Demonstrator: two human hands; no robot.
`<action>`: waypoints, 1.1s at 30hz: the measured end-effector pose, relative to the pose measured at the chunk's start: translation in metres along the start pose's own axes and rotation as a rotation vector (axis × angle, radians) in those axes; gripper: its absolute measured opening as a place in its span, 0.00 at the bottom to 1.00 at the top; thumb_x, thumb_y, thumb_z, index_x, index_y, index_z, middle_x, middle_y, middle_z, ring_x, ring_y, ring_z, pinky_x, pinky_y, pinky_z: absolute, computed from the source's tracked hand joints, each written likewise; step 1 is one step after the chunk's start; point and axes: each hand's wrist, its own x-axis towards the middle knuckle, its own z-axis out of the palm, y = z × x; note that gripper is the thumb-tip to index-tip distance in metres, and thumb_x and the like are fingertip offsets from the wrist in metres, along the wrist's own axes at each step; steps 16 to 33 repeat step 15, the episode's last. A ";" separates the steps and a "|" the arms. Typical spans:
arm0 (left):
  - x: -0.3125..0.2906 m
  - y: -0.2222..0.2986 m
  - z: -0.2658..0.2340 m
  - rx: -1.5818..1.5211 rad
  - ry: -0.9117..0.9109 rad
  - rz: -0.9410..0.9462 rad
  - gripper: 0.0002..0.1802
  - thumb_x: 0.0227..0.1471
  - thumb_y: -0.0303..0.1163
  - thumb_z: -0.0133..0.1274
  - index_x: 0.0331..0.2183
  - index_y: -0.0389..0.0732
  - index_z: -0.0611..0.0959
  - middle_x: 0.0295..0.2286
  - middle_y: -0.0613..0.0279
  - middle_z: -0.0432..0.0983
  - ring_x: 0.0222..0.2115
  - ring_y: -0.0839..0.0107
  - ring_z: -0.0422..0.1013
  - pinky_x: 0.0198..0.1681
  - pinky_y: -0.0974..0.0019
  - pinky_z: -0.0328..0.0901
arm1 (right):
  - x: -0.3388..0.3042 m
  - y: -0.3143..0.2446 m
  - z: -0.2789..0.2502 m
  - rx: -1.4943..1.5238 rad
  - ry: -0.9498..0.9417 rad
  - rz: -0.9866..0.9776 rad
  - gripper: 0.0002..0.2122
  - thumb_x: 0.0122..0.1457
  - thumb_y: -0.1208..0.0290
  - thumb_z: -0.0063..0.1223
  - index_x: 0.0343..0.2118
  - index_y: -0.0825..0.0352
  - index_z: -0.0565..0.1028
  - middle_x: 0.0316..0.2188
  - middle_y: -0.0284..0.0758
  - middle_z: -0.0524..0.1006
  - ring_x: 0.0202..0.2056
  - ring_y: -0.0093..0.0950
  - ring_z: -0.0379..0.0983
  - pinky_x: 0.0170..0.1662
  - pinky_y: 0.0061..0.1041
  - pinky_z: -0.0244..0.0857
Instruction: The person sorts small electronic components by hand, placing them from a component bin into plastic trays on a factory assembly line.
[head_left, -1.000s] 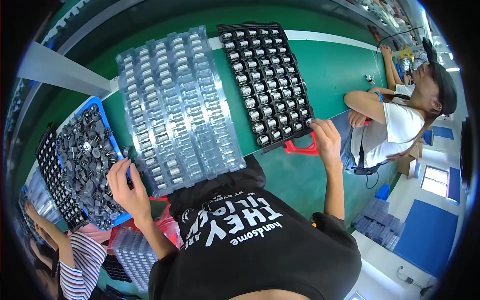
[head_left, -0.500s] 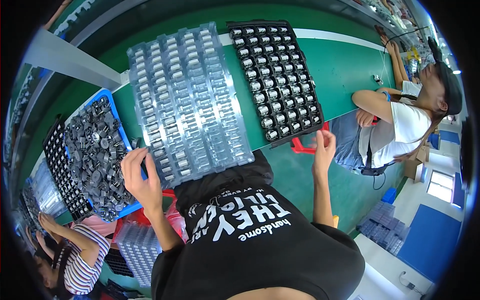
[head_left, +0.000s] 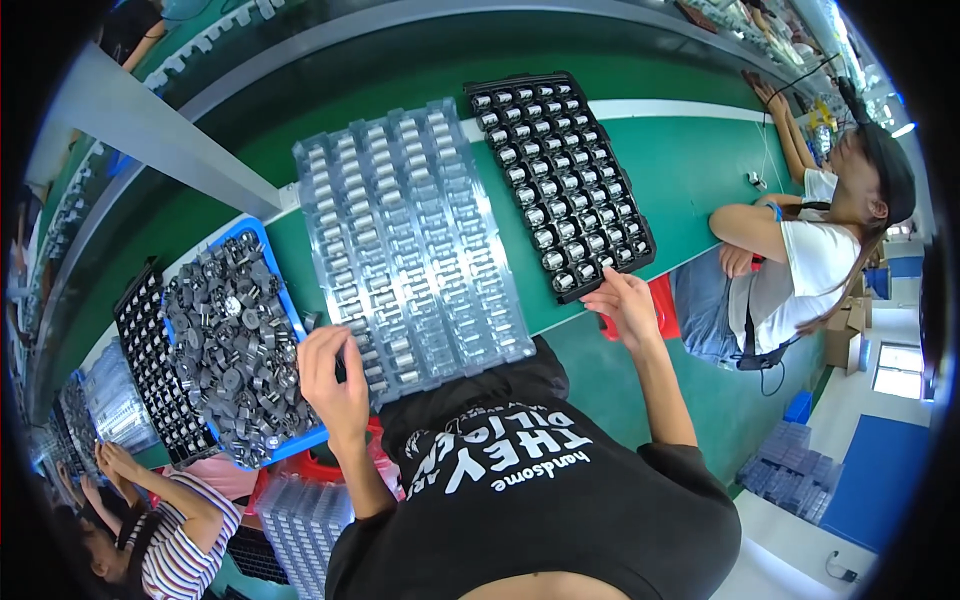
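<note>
My left hand [head_left: 336,385] is at the near left corner of a clear plastic tray [head_left: 458,370], next to the blue bin. Its fingers are bent and the thumb stands apart; I see nothing held. The clear tray carries rows of small silver cylinders, denser on its left and far side. To its right lies a black tray [head_left: 606,287] filled with silver cylindrical parts. My right hand [head_left: 632,312] reaches to the black tray's near edge, fingers extended with the tips at the front row. No object shows in it.
A blue bin [head_left: 310,440] heaped with dark round parts [head_left: 235,340] stands at left, with another black tray [head_left: 160,370] beyond it. A co-worker [head_left: 800,230] sits at right, another [head_left: 180,530] at lower left. A red stool [head_left: 664,306] stands beneath the green table [head_left: 655,180].
My right hand has moved from beside the black tray's near right corner to its front edge. My left hand stays by the clear tray's corner. The whole view has shifted slightly.
</note>
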 end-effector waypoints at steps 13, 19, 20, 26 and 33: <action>0.011 -0.004 -0.011 0.044 0.069 -0.036 0.06 0.49 0.17 0.56 0.33 0.32 0.81 0.33 0.52 0.78 0.38 0.55 0.74 0.46 0.57 0.67 | 0.215 -0.135 0.044 -0.325 -0.081 -0.207 0.15 0.62 0.74 0.45 0.49 0.75 0.61 0.42 0.51 0.76 0.34 0.40 0.82 0.33 0.37 0.81; 0.007 -0.007 -0.015 0.070 0.069 -0.057 0.07 0.49 0.18 0.56 0.34 0.33 0.82 0.34 0.51 0.78 0.38 0.55 0.74 0.48 0.56 0.66 | 0.256 -0.163 0.060 -0.412 -0.129 -0.196 0.21 0.62 0.72 0.45 0.56 0.75 0.58 0.45 0.58 0.75 0.36 0.44 0.82 0.30 0.40 0.79; 0.007 -0.007 -0.015 0.070 0.069 -0.057 0.07 0.49 0.18 0.56 0.34 0.33 0.82 0.34 0.51 0.78 0.38 0.55 0.74 0.48 0.56 0.66 | 0.256 -0.163 0.060 -0.412 -0.129 -0.196 0.21 0.62 0.72 0.45 0.56 0.75 0.58 0.45 0.58 0.75 0.36 0.44 0.82 0.30 0.40 0.79; 0.007 -0.007 -0.015 0.070 0.069 -0.057 0.07 0.49 0.18 0.56 0.34 0.33 0.82 0.34 0.51 0.78 0.38 0.55 0.74 0.48 0.56 0.66 | 0.256 -0.163 0.060 -0.412 -0.129 -0.196 0.21 0.62 0.72 0.45 0.56 0.75 0.58 0.45 0.58 0.75 0.36 0.44 0.82 0.30 0.40 0.79; 0.007 -0.007 -0.015 0.070 0.069 -0.057 0.07 0.49 0.18 0.56 0.34 0.33 0.82 0.34 0.51 0.78 0.38 0.55 0.74 0.48 0.56 0.66 | 0.256 -0.163 0.060 -0.412 -0.129 -0.196 0.21 0.62 0.72 0.45 0.56 0.75 0.58 0.45 0.58 0.75 0.36 0.44 0.82 0.30 0.40 0.79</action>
